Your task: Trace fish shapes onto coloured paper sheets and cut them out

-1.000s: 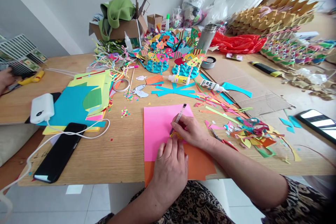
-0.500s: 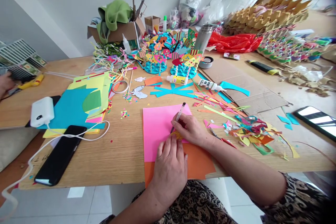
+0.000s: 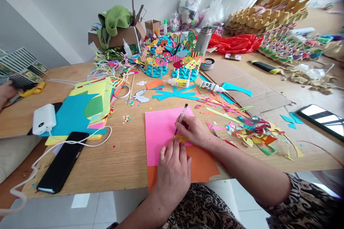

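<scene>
A pen with a black end stands tilted in my right hand, its tip down on a pink sheet. Just below the tip lies a small yellow cutout with dark dots, partly hidden by both hands. My left hand rests flat, fingers stretched out, their tips pressing on the cutout's lower edge. Under the pink sheet is an orange sheet, showing towards the table's front edge. Scissors with red handles lie by my right forearm, partly covered.
Paper scraps lie to the right, near a dark phone. Two glue bottles and blue stands with paper fish are farther back. Left are coloured sheets, a cabled black phone and another person's hand.
The view has shifted slightly. Both hands keep nearly the same place on the sheets, and the pen tip stays by the yellow cutout.
</scene>
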Demonstrator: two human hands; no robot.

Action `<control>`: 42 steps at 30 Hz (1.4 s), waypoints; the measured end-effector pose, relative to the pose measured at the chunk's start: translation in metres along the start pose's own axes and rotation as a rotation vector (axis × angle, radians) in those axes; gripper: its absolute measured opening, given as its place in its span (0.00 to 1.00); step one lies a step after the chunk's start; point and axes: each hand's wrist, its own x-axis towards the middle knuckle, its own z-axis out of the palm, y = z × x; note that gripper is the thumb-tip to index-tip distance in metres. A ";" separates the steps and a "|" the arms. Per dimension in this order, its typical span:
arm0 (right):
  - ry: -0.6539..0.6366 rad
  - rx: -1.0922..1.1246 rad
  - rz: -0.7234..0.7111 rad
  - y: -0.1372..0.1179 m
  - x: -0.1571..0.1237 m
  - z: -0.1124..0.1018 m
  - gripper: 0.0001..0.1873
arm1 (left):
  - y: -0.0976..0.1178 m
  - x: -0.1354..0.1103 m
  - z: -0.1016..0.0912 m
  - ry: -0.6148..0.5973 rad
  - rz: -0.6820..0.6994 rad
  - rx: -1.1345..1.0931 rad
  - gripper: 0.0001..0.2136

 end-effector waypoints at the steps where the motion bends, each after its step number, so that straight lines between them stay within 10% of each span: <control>1: 0.003 -0.005 0.002 -0.001 0.000 -0.001 0.08 | 0.000 0.000 0.000 -0.002 -0.001 0.001 0.17; 42: 0.060 -0.087 -0.014 0.001 0.001 -0.004 0.06 | -0.001 0.003 -0.001 -0.023 0.013 0.032 0.15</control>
